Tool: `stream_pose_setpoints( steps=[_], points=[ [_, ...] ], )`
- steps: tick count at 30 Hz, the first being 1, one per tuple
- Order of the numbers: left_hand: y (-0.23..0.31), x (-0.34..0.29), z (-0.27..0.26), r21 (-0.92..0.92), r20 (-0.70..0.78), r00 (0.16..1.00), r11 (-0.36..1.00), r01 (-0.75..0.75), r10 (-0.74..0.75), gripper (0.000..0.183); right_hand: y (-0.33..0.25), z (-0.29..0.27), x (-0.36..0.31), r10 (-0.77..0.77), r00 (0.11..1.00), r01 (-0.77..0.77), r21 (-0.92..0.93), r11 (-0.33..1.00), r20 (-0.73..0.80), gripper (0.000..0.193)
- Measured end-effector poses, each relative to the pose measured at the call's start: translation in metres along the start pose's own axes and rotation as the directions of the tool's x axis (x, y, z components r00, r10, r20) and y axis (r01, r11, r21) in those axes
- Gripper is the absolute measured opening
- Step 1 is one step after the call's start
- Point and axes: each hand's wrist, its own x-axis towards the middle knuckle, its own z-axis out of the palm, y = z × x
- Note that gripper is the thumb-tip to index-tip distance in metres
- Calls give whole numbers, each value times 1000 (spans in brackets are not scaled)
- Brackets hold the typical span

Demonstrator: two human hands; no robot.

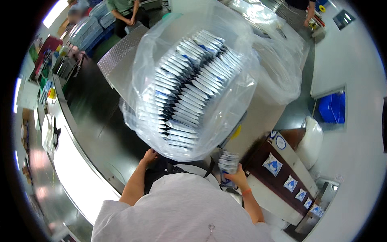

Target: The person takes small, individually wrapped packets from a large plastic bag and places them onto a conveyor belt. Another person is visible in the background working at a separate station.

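A large clear plastic bag (246, 86) stands wide open in front of me. Two long rows of silvery packets (187, 107), packed on edge, fill it. Low on the right, my right hand (238, 176) is closed around a small stack of packets (228, 162), beside the bag's near right side. On the other side, my left hand (150, 155) is by the bag's near left edge with its fingers curled. What those fingers hold, if anything, is hidden.
A dark conveyor belt (258, 163) at the right carries several white-and-blue packets (272, 164). A bright white counter (74, 165) curves along the left. Behind the bag lies more clear plastic (278, 76) on a metal table. Other people (128, 16) are at the far side.
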Motion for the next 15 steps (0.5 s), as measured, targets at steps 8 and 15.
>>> stream_pose_setpoints(
  steps=[8, 15],
  points=[
    [-22, -14, 3, 37, 55, 991, 992, 121, -123, 29, -263, -71, -7, -923, 210, 956, -264, 125, 322, 45],
    [-42, 8, 3, -2, -49, 999, 1000, 23, -23, 36, -384, 69, 47, -824, 486, 603, -794, 74, 293, 95]
  ],
)
